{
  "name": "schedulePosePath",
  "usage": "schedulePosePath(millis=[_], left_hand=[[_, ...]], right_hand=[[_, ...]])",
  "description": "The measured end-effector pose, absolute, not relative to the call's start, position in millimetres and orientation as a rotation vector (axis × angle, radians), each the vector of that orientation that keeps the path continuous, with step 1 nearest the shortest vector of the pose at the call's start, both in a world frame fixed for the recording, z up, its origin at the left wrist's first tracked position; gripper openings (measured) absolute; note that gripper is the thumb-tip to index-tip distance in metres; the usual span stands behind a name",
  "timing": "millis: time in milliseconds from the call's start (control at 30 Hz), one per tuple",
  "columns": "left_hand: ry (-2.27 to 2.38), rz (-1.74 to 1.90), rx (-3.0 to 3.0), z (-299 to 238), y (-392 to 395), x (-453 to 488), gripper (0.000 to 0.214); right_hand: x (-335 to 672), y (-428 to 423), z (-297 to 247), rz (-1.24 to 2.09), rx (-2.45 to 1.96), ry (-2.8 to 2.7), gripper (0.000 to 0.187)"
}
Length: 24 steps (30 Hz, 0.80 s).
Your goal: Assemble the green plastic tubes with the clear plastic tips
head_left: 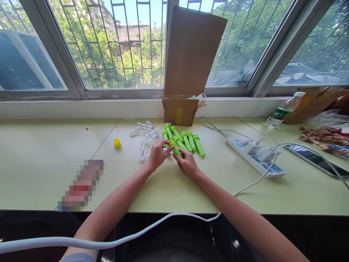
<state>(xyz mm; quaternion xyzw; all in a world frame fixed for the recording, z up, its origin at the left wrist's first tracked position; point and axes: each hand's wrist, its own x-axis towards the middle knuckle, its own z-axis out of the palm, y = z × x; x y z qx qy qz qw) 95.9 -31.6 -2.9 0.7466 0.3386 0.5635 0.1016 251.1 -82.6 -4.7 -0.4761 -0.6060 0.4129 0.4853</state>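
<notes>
My right hand grips the lower end of a green ribbed plastic tube, which tilts up toward the window. At its upper end sits a yellow ring-like piece, pinched by the fingers of my left hand. Whether that piece is fully seated on the tube I cannot tell. Just beyond my hands lie several similar green tubes with wide heads. Clear plastic parts are heaped beside my left hand. A loose yellow cap stands farther left on the table.
An opened cardboard box stands against the window ledge. To the right are a power strip with plugs, a phone and a water bottle. A white cable crosses the table's front edge. A blurred flat object lies left.
</notes>
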Motion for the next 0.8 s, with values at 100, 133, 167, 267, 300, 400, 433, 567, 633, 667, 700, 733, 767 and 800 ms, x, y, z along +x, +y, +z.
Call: schedulePosePath(millis=[100, 133, 167, 267, 300, 400, 433, 567, 633, 667, 700, 733, 767, 800], left_hand=[[0.986, 1.662, 2.205, -2.0, -32.2, 96.1, 0.019], [0.983, 1.663, 2.204, -1.7, -32.3, 96.2, 0.019], [0.98, 1.665, 2.202, -1.6, -32.4, 96.4, 0.018], [0.973, 1.669, 2.205, -1.2, -32.6, 96.6, 0.018], [0.971, 1.669, 2.206, -1.0, -32.6, 96.6, 0.018], [0.966, 1.66, 2.206, -0.6, -32.6, 96.6, 0.018], [0.965, 1.656, 2.204, -0.5, -32.7, 96.5, 0.018], [0.957, 1.639, 2.19, 0.3, -33.3, 96.5, 0.018], [0.948, 1.637, 2.183, 0.8, -33.7, 96.4, 0.019], [0.942, 1.636, 2.182, 1.1, -33.9, 96.3, 0.019], [0.936, 1.636, 2.182, 1.3, -34.1, 96.2, 0.019], [0.931, 1.636, 2.184, 1.6, -34.3, 96.0, 0.02], [0.925, 1.635, 2.186, 1.8, -34.5, 95.8, 0.02], [0.918, 1.633, 2.187, 2.1, -34.7, 95.6, 0.021]], right_hand=[[251.0, -83.0, -4.5, 1.025, -1.136, -1.461, 0.038], [250.9, -83.3, -4.2, 1.029, -1.135, -1.457, 0.038], [250.8, -83.7, -3.7, 1.033, -1.137, -1.452, 0.038], [250.5, -84.7, -1.6, 1.042, -1.146, -1.444, 0.038], [250.5, -85.0, -0.9, 1.048, -1.145, -1.442, 0.038], [250.8, -85.5, 0.5, 1.071, -1.128, -1.431, 0.038], [250.9, -85.7, 0.6, 1.08, -1.118, -1.425, 0.038], [251.7, -86.1, 0.1, 1.112, -1.086, -1.407, 0.037], [252.1, -86.3, 0.1, 1.127, -1.08, -1.398, 0.037], [252.2, -86.4, 0.2, 1.135, -1.08, -1.394, 0.037], [252.5, -86.4, 0.5, 1.144, -1.083, -1.39, 0.038], [252.7, -86.5, 0.9, 1.154, -1.086, -1.387, 0.038], [252.9, -86.6, 1.5, 1.165, -1.089, -1.385, 0.038], [253.2, -86.7, 2.1, 1.178, -1.089, -1.383, 0.037]])
